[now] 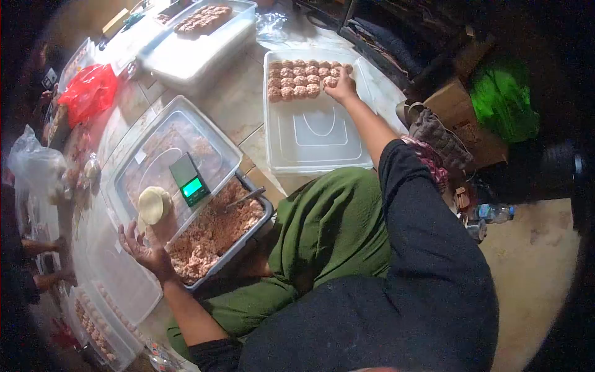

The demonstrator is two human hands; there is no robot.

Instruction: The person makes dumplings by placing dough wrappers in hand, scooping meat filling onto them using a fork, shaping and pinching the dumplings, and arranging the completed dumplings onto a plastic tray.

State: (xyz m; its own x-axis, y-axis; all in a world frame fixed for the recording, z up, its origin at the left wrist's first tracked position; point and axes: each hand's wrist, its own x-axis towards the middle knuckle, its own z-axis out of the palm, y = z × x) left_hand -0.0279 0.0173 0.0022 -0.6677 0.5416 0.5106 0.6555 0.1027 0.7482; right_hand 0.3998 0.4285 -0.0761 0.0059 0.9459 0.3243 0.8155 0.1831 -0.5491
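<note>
My right hand [342,87] is at the right end of the rows of meat balls [294,80] in a clear plastic container [319,139], its fingers round one ball [330,81]. My left hand [145,249] is apart-fingered and empty, just below a stack of round pale wrappers [154,206]. The wrappers rest on a clear lid [214,133], beside a small scale [189,180] with a lit green display. Under the lid's lower edge is a grey tub [268,214] of minced meat [211,232], with a utensil [246,197] lying in it.
Another container [186,71] with meat balls stands at the top left. A red bag [91,93] lies at the left, near another person's hands [52,266]. More filled containers [102,325] are at the lower left. A cardboard box [455,118] and bottle [494,213] are at the right.
</note>
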